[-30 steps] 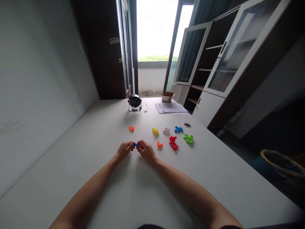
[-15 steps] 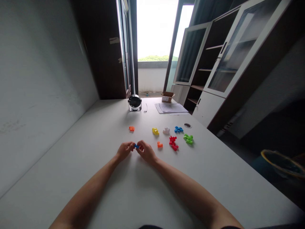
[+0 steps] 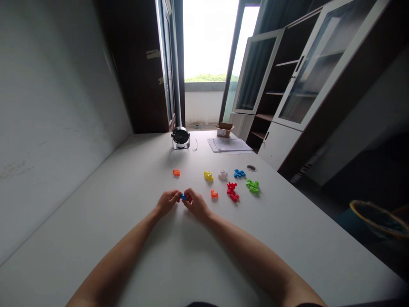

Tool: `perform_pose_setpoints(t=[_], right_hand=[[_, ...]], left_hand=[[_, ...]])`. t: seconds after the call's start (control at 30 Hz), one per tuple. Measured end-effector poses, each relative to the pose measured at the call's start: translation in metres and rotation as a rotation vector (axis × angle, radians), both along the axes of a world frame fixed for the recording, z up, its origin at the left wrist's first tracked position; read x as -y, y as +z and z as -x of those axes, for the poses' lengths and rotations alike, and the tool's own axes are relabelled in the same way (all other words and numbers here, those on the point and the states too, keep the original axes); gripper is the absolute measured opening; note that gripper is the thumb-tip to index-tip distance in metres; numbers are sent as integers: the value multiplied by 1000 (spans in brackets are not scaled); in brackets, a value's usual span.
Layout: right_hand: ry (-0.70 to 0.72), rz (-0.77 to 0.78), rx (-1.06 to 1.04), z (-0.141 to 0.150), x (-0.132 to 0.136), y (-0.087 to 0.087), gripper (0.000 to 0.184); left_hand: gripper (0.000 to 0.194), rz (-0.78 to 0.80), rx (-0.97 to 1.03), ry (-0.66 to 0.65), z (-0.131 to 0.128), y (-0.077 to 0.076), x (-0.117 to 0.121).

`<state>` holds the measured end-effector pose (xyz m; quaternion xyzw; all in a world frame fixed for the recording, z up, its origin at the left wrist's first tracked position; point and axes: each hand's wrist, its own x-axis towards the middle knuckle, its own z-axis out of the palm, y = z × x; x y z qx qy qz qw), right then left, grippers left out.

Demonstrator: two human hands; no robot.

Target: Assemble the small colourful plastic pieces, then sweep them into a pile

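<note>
My left hand [image 3: 166, 201] and my right hand [image 3: 196, 204] meet over the white table [image 3: 134, 238], fingers pinched together on a small blue piece [image 3: 183, 196] held between them. Most of the piece is hidden by my fingertips. Loose plastic pieces lie just beyond: an orange one [image 3: 214, 194] closest to my right hand, red ones [image 3: 232, 191], green ones [image 3: 253, 186], a blue one [image 3: 239, 173], a white one [image 3: 223, 175], a yellow one [image 3: 208, 176] and another orange one [image 3: 177, 172] further left.
At the table's far end stand a small round fan [image 3: 180, 137], a stack of papers [image 3: 228, 145] and a small cardboard box [image 3: 224, 129]. A round cable hole [image 3: 251, 168] sits near the right edge. A wall runs along the left; cabinets [image 3: 287, 89] stand at the right.
My fingers have shifted slightly on the blue piece; the hands stay in the same place. Nothing else has moved.
</note>
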<state>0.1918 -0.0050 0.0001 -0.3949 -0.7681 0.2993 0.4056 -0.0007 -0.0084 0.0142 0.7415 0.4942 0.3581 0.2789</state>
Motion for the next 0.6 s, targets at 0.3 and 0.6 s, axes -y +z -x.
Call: perform_pose_setpoints(t=[0.3,0.6], right_hand=[[9,-11,7,0,1,2,9],[5,-20,0,-1,2,3,8]], left_hand=[[48,10,6,-11,0,0,0],[48,2,-5,-5,0,0,-1]])
